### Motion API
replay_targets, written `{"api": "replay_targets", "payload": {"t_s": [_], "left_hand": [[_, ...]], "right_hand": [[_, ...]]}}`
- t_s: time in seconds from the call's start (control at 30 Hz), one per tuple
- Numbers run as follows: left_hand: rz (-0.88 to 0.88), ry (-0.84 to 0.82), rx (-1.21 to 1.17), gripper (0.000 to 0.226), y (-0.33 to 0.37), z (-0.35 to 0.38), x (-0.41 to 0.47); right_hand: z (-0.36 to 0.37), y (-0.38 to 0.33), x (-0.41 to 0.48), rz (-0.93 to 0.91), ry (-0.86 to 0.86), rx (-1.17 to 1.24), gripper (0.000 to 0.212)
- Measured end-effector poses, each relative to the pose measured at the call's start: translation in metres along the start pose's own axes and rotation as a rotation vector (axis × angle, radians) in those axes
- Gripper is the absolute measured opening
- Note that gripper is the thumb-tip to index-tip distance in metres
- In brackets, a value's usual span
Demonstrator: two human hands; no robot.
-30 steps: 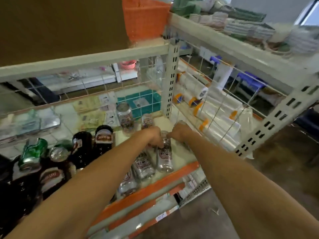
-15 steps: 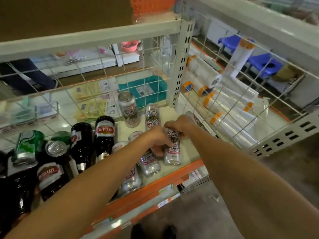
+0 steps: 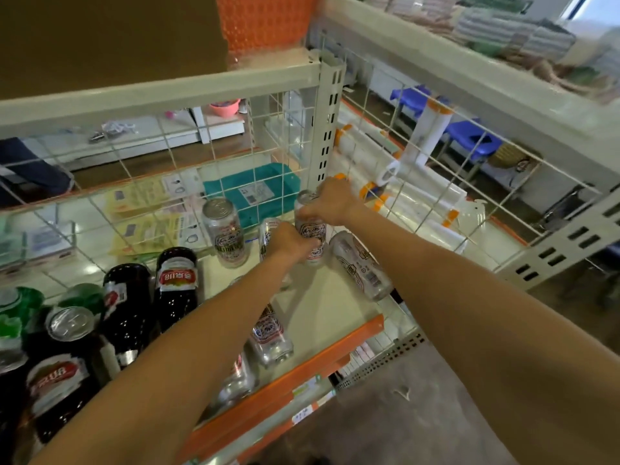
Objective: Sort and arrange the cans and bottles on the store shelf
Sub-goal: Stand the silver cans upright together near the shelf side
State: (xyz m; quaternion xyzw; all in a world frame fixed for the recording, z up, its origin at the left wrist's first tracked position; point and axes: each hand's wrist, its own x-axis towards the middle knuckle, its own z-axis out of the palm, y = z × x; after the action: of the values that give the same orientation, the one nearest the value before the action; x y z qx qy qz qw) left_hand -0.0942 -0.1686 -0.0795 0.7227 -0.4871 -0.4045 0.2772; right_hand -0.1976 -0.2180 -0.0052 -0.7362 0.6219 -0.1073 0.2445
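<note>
My right hand (image 3: 332, 203) closes its grip over the top of an upright silver can (image 3: 312, 231), fingers curled round the rim. My left hand (image 3: 289, 242) wraps the same can's body lower down. The can stands at the back right corner of the shelf (image 3: 322, 317), just beside the slotted post (image 3: 327, 129). A hidden can (image 3: 268, 229) peeks out behind my left hand; I cannot make out its label. A second upright can (image 3: 224, 231) stands near on the left, and a tipped can (image 3: 360, 266) lies just to the right. Two lying cans (image 3: 270, 333) are partly covered by my left forearm. Dark bottles (image 3: 177, 286) and green cans (image 3: 20, 307) crowd the left end. Wire mesh (image 3: 167, 182) backs the shelf, rolls of clear film (image 3: 422, 203) fill the next bay, and the orange front edge (image 3: 302, 374) overhangs a grey floor (image 3: 402, 414).
</note>
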Motion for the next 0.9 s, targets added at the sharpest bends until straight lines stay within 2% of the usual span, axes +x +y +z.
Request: {"api": "replay_targets", "payload": {"t_s": [0.17,0.27,0.4,0.5,0.57,0.63,0.77,0.83,0.9], "left_hand": [[0.053,0.082,-0.053,0.032,0.007,0.007,0.024],[0.047,0.110,-0.101,0.034,0.011,0.012,0.033],[0.051,0.104,-0.099,0.041,0.009,0.012,0.041],[0.038,0.086,-0.086,0.043,0.005,0.008,0.038],[-0.009,0.064,-0.069,0.025,0.002,0.005,0.033],[-0.085,-0.020,-0.071,0.013,-0.003,0.004,0.027],[-0.192,-0.186,-0.090,0.020,-0.017,0.014,0.005],[-0.180,-0.220,-0.098,0.023,-0.023,0.022,-0.001],[-0.169,-0.253,-0.114,0.020,-0.024,0.027,-0.007]], "right_hand": [[0.012,0.007,0.009,0.008,0.122,0.094,0.058],[0.018,0.011,0.017,0.045,0.167,0.163,0.063],[0.020,0.014,0.019,0.055,0.157,0.169,0.073],[0.016,0.018,0.013,0.063,0.143,0.217,0.061],[0.015,0.022,0.006,0.099,0.120,0.258,0.054],[0.020,0.031,0.000,0.165,0.101,0.175,0.061],[0.036,0.062,-0.022,0.224,-0.061,-0.236,0.024],[0.050,0.071,-0.029,0.198,-0.118,-0.379,0.027],[0.064,0.071,-0.032,0.182,-0.078,-0.452,0.036]]}}
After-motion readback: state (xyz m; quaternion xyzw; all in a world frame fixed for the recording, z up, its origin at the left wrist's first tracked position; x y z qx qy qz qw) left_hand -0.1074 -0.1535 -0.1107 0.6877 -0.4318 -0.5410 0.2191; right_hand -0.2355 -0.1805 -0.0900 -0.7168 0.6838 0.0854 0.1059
